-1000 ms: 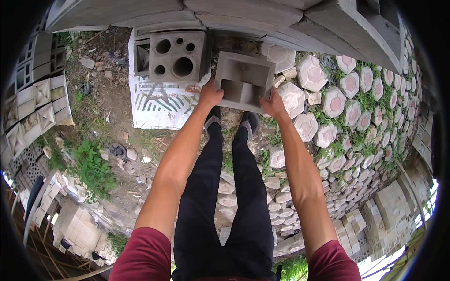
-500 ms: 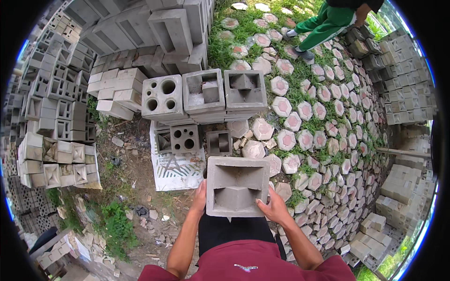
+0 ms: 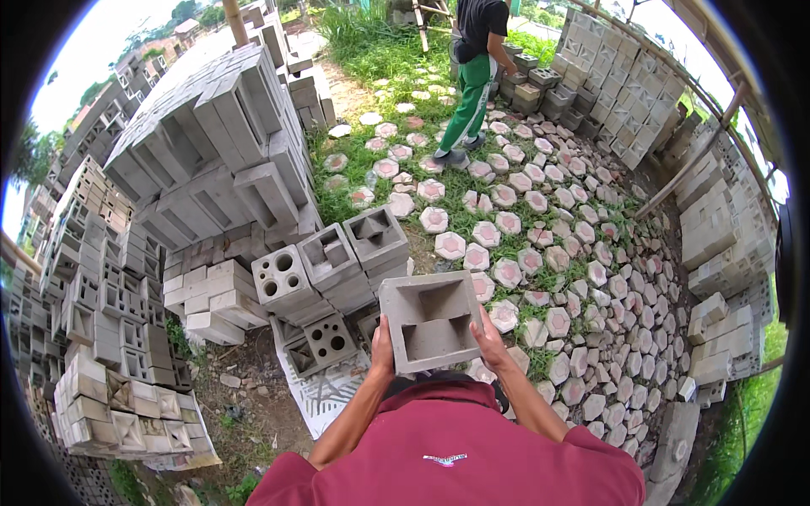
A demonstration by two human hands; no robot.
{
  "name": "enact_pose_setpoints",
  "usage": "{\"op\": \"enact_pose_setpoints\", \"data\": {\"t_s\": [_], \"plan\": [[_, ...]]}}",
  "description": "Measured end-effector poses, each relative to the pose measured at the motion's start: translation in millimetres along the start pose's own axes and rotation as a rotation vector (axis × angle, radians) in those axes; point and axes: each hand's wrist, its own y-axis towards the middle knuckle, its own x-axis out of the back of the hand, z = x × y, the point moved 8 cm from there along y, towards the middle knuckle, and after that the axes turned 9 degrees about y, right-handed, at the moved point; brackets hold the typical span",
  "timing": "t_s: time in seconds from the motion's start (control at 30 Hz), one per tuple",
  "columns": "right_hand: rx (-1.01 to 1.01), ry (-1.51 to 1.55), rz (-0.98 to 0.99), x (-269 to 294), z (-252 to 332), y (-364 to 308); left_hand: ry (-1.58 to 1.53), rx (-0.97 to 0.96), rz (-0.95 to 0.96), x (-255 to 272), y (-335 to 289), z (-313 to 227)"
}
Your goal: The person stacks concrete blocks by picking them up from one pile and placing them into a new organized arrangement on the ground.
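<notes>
A grey concrete vent block (image 3: 438, 344), square with an angular divider inside its frame, is held up in front of my body. My left hand (image 3: 382, 347) presses flat along its left side. On the opposite side, my right hand (image 3: 490, 339) grips it, thumb against the edge. Just beyond, to the left, stands a short stack topped by a round-holed block (image 3: 285, 275), a square block with a stepped inside (image 3: 327, 254) and a similar divided block (image 3: 372, 233). Lower down, another round-holed block (image 3: 330, 339) rests on a printed white sack (image 3: 325, 395).
Tall stacks of grey blocks (image 3: 198, 139) rise at the left, with more blocks (image 3: 726, 219) along the right. Hexagonal pavers (image 3: 508, 271) cover the grassy ground. A person in green trousers (image 3: 469, 97) stands at the back near dark blocks (image 3: 529, 91). A slanted pole (image 3: 692, 160) leans at right.
My view has lifted and turned, so the stacks now sit lower and further left and more background shows. The block stays between my hands. The person at the back appears further left.
</notes>
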Motion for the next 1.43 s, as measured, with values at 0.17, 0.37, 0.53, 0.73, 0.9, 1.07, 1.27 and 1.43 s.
{"op": "enact_pose_setpoints", "data": {"t_s": [0.17,0.37,0.53,0.73,0.9,1.07,1.27,1.43], "plan": [[-0.012,0.113,-0.085,2,39,-60,-0.289,0.087,0.286,-32,-45,-40],[-0.134,0.634,-0.296,-41,1,-93,-0.123,0.189,0.463,-20,-50,-25],[-0.04,0.653,-0.463,-70,-31,-147,-0.113,0.253,0.522,9,-71,-9],[0.128,0.761,-0.687,-93,-24,-224,0.051,0.329,0.757,-8,-96,7],[0.321,0.731,-0.89,-71,-36,-304,0.193,0.386,0.952,-58,-142,25],[0.357,0.753,-1.078,-70,-38,-369,0.254,0.41,1.094,-99,-187,43],[0.504,0.712,-1.258,-62,-76,-481,0.338,0.581,1.212,-132,-264,103],[0.552,0.736,-1.359,-71,-72,-572,0.382,0.643,1.345,-160,-342,153]]}}
